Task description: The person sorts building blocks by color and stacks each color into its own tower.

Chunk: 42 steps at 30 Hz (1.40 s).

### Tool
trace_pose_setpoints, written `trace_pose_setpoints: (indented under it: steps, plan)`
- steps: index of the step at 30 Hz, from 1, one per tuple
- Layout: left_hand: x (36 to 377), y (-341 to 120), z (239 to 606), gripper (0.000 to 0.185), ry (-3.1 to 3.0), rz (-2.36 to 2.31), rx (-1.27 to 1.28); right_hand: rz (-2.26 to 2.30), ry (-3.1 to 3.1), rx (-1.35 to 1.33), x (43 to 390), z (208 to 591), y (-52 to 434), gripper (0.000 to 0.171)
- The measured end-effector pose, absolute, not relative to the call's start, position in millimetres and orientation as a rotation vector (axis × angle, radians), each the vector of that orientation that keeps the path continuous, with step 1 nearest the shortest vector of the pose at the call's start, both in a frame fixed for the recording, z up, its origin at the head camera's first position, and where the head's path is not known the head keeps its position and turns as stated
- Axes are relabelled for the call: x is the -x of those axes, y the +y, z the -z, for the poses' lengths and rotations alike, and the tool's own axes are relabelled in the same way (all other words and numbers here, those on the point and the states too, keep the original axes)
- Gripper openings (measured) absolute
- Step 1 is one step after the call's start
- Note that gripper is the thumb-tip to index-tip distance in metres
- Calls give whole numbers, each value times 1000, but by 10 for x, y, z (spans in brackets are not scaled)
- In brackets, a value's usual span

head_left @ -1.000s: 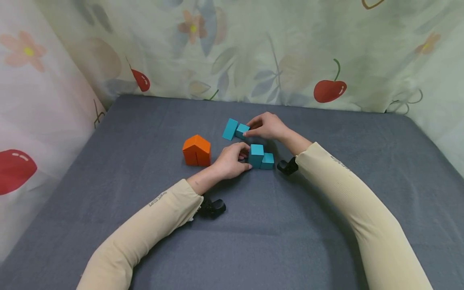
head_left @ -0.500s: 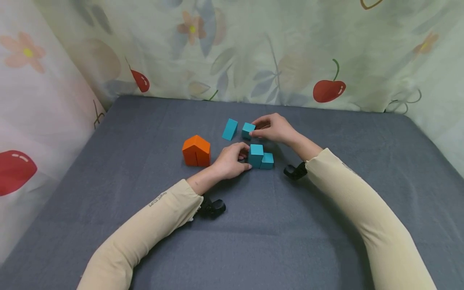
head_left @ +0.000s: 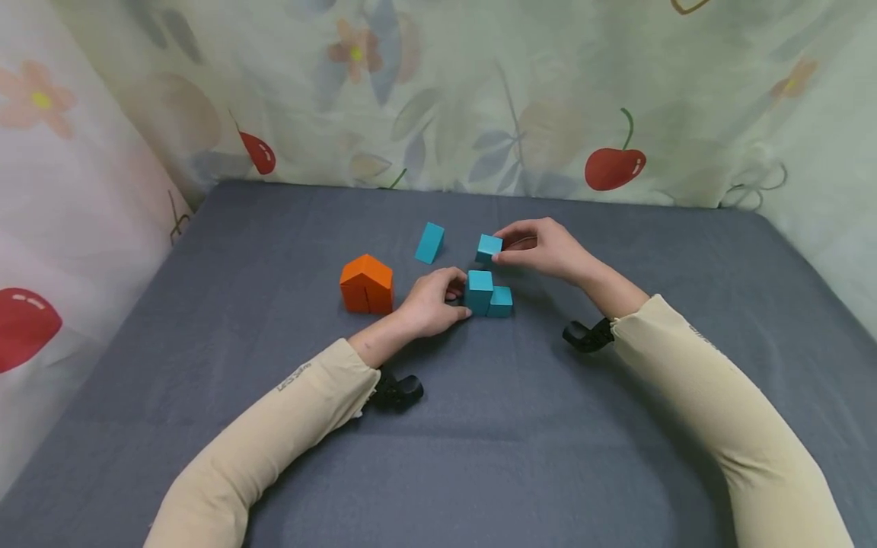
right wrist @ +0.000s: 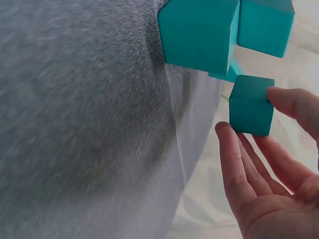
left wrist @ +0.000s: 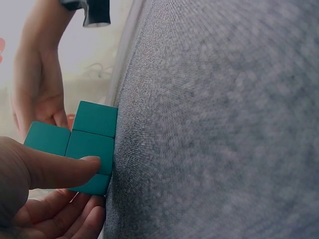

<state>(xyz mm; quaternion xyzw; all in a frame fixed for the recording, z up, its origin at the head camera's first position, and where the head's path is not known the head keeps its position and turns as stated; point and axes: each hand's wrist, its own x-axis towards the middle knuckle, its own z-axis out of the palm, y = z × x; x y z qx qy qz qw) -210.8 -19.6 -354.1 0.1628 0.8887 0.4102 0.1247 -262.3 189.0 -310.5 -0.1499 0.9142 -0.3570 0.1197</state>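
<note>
In the head view, my left hand (head_left: 433, 302) grips the left side of a small stack of blue blocks (head_left: 479, 291), thumb at the front. A lower blue cube (head_left: 501, 302) stands against the stack's right side. In the left wrist view the thumb (left wrist: 70, 172) lies across a block face, with the fingers curled beneath. My right hand (head_left: 544, 247) pinches a single blue cube (head_left: 489, 248) just behind the stack. The right wrist view shows this held cube (right wrist: 250, 107) between the thumb and fingertips, close to the stacked blocks (right wrist: 199, 37).
A blue slanted block (head_left: 429, 243) lies farther back on the grey cloth-covered table (head_left: 438, 472). To the left stands an orange house-shaped group of blocks (head_left: 367, 285). A patterned curtain (head_left: 445, 99) hangs behind the table's back edge.
My right hand has drawn the blue cube away from the slanted block, rightward to a spot behind the stack. The left hand keeps its hold in place.
</note>
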Motion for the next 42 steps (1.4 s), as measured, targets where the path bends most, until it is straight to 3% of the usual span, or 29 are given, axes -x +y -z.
trace_pose_setpoints:
  steps: [42]
  plan:
    - [2090, -187, 3537, 43, 2621, -1180, -491, 1058, 2467, 618, 2305, 3133, 2178, 43]
